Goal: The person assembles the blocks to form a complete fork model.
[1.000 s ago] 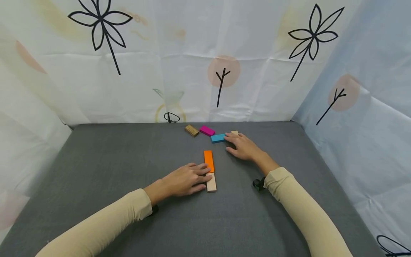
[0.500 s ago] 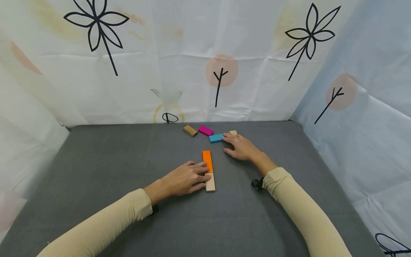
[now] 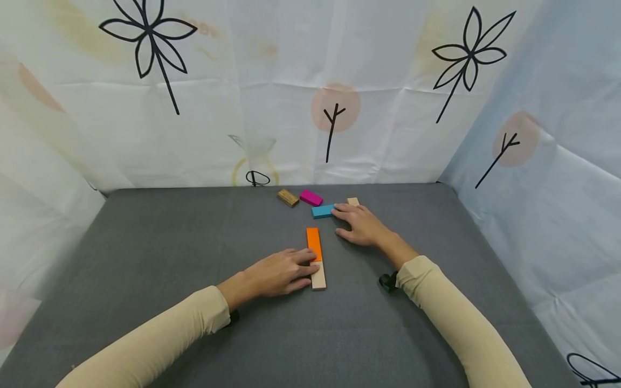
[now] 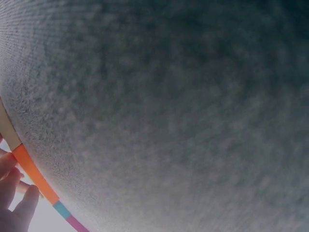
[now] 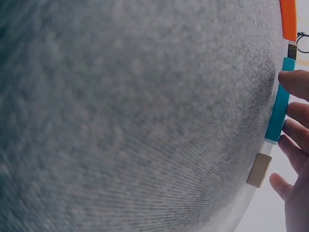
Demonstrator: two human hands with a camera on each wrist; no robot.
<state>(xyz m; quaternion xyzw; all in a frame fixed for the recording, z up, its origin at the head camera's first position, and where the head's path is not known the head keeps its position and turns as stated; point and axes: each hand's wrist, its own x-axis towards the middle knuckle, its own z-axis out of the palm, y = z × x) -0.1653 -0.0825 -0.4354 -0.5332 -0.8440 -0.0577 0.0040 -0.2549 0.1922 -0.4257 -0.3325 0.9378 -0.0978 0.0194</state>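
My left hand (image 3: 282, 274) lies across two blocks set end to end, an orange block (image 3: 315, 241) and a pale wooden block (image 3: 318, 278) nearer to me. Its fingertips rest on both around the join, fingers extended. Farther back, my right hand (image 3: 361, 225) has its extended fingertips on the right end of a blue block (image 3: 322, 212); the thumb stands apart from it in the head view. In the right wrist view, the blue block (image 5: 278, 108) lies flat on the cloth behind the thumb. Another pale wooden block (image 3: 352, 201) is just beyond the right hand, partly hidden.
Behind the blue block lie a magenta block (image 3: 311, 198) and a brown, gold-toned block (image 3: 288, 198). The grey table (image 3: 160, 242) ends at a white patterned curtain (image 3: 204, 140), with another curtain (image 3: 558, 215) along the right side.
My right hand has slid the blue block slightly left and toward me, uncovering more of the far pale block. The left hand and its two blocks hold still.
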